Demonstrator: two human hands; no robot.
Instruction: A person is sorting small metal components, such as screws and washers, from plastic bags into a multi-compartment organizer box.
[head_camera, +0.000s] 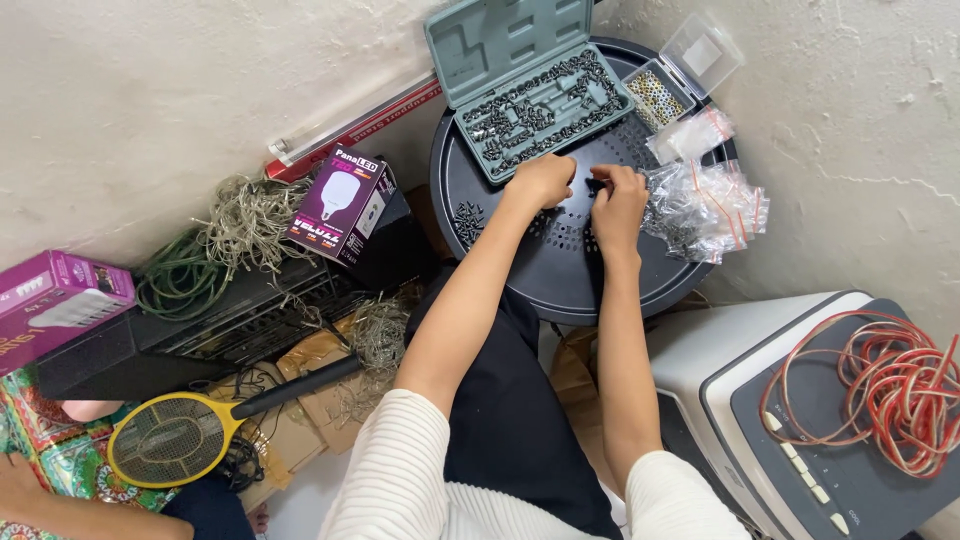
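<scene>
Resting on a round black tray (560, 290), left hand (541, 181) grip curled, right hand (618, 195) grip pinching a small dark part (594, 184)

Round tray (560, 290): black, perforated. Tool case (520, 75): grey-green. Bulb box (340, 205): purple and white. Swatter (175, 435): yellow frame, black handle. Wire coil (900, 395): red and white.

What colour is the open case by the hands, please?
The open case is grey-green, in the head view.

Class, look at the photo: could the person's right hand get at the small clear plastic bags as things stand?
Probably yes. The right hand rests on the round black tray, right beside the clear bags, with nothing between them.
</scene>
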